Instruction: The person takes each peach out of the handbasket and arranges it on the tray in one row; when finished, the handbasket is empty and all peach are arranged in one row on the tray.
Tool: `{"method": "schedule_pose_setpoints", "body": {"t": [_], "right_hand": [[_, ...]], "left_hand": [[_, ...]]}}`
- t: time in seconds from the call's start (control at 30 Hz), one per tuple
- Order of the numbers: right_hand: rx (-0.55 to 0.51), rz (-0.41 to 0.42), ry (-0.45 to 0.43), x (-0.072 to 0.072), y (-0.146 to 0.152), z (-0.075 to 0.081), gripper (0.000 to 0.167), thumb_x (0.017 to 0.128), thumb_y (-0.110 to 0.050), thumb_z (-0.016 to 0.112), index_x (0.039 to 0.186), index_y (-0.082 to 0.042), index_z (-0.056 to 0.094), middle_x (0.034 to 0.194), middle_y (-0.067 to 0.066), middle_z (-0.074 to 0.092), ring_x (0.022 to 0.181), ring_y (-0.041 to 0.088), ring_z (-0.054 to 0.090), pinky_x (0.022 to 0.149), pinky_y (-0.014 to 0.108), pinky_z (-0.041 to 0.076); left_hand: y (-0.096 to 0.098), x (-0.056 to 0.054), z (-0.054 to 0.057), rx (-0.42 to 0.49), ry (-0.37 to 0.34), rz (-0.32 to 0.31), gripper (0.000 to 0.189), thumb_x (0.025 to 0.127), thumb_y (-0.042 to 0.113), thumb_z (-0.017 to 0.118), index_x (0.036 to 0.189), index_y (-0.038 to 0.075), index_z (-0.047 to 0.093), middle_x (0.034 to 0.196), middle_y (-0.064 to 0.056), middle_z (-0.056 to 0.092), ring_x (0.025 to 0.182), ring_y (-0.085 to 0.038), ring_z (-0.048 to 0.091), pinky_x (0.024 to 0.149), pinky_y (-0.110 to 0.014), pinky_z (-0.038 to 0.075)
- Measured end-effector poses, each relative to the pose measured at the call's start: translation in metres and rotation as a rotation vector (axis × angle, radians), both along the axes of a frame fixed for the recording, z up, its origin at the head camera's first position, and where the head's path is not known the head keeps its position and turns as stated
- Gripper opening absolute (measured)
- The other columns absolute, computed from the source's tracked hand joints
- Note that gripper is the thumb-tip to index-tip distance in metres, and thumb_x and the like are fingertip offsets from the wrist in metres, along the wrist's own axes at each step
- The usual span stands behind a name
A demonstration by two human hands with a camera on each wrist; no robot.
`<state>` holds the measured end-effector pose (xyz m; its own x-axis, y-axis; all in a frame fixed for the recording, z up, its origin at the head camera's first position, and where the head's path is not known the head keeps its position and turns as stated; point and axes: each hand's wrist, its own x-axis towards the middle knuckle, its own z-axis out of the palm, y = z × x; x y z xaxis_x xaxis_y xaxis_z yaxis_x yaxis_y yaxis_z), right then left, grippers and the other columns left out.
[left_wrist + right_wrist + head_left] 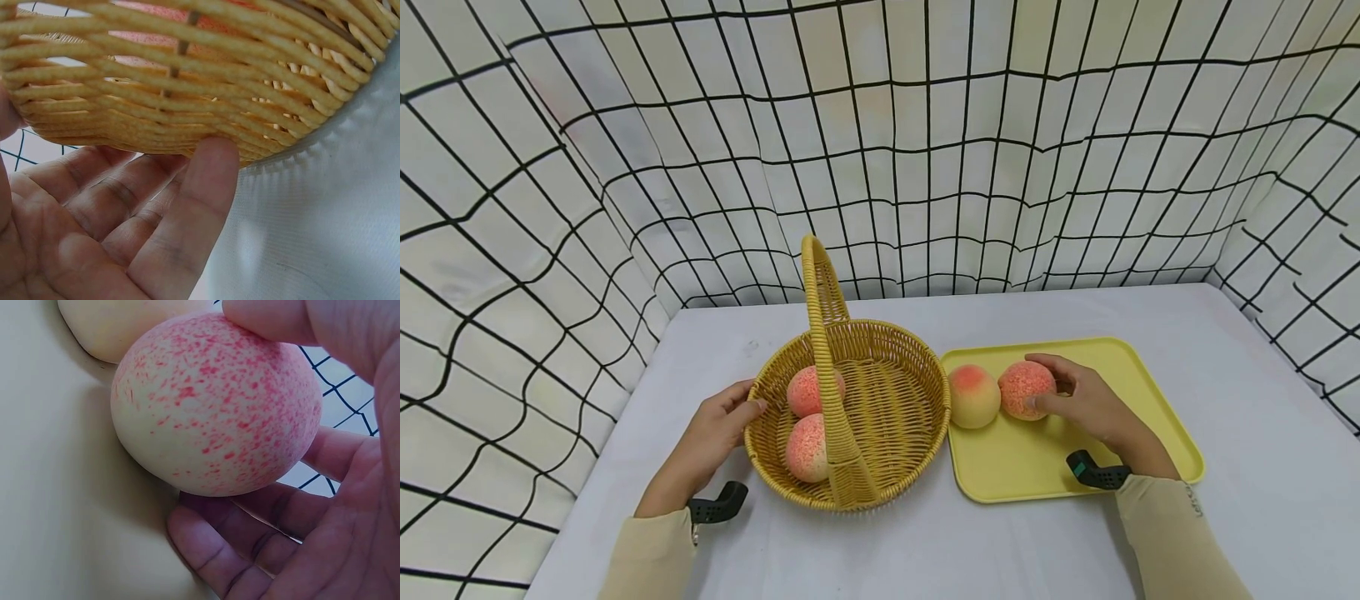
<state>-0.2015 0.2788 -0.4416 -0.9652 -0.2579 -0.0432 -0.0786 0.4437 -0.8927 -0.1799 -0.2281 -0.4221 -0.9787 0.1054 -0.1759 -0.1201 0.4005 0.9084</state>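
My right hand grips a speckled pink peach over the yellow tray; its thumb and fingers lie around the fruit. In the right wrist view the same peach shows a pale side with red flecks. Beside it on the tray, a smoother yellow peach has a red top. To the left, my left hand holds the rim of a wicker basket, and in the left wrist view several fingers lie against its outer wall. Two speckled peaches sit in the basket's left part.
An arched handle rises across the basket. The basket stands close against the tray's left edge on a white-covered table. Black netting over white sheeting encloses the back and both sides.
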Motion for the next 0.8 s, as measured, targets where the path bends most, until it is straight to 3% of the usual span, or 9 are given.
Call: {"method": "schedule_pose_setpoints", "body": {"t": [0.37,0.8], "right_hand": [[-0.019,0.010,0.014,-0.0001,0.0011,-0.0016,0.063,0.094,-0.012,0.069,0.152,-0.001,0.048,0.137,0.021,0.061,0.108,0.023,0.061,0.086,0.025,0.052],[-0.038,0.006,0.025,0.0004,0.0007,-0.0023,0.063,0.093,-0.009,0.068,0.152,-0.001,0.048,0.139,0.022,0.060,0.107,0.022,0.061,0.085,0.025,0.052]], "left_hand": [[0.0011,0.0020,0.0016,0.001,0.011,-0.002,0.051,0.109,0.022,0.050,0.153,-0.002,0.044,0.135,-0.024,0.063,0.101,-0.014,0.070,0.079,-0.027,0.059],[0.0016,0.0020,0.0018,-0.009,0.012,-0.001,0.053,0.109,0.023,0.049,0.155,-0.002,0.042,0.139,-0.025,0.061,0.107,-0.017,0.069,0.081,-0.025,0.059]]}}
